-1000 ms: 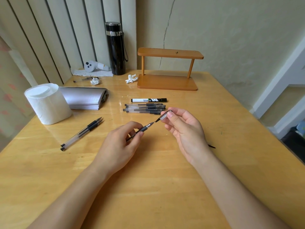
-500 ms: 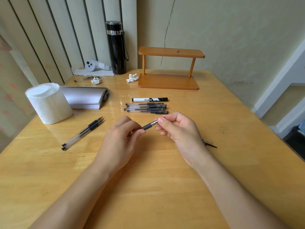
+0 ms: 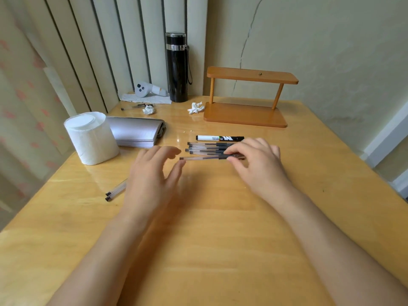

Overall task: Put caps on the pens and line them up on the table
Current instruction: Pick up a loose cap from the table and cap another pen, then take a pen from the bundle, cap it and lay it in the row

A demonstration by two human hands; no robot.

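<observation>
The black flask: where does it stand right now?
In the head view, the black flask stands upright at the table's far edge, left of centre, between the white controller and the wooden shelf.

You sit at home: beyond your hands, a table (image 3: 220, 217) holds a flask (image 3: 176, 69), tissue roll (image 3: 91, 138) and wooden rack (image 3: 247, 96), beside vertical blinds (image 3: 99, 51).

Soft daylight, glossy tabletop glare, wide-angle edge distortion
</observation>
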